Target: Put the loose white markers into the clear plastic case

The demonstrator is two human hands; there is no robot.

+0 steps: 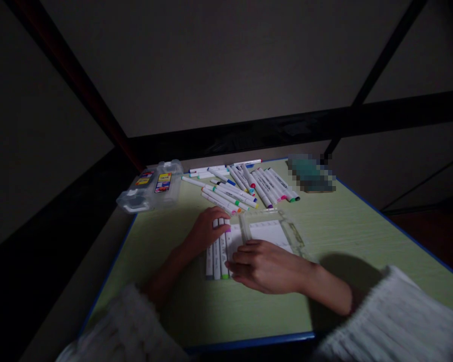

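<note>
An open clear plastic case (290, 229) lies flat on the table. Several white markers (216, 256) stand side by side in its left half, one with a green end near me. My left hand (206, 229) is closed at their far ends, thumb and fingers around the top of a marker with a purple band (228, 229). My right hand (262, 266) reaches across the case, fingers curled and tips at the near end of that same marker. The right fingers hide much of its lower part. A white sheet (270, 234) shows in the case's right half.
Several loose white markers (230, 193) with coloured ends lie spread beyond the case. A closed clear box (173, 193) with a handle and labels stands at the far left. A pixelated phone-like object (311, 173) lies far right. The table (347, 226) has a blue edge, with a wall behind.
</note>
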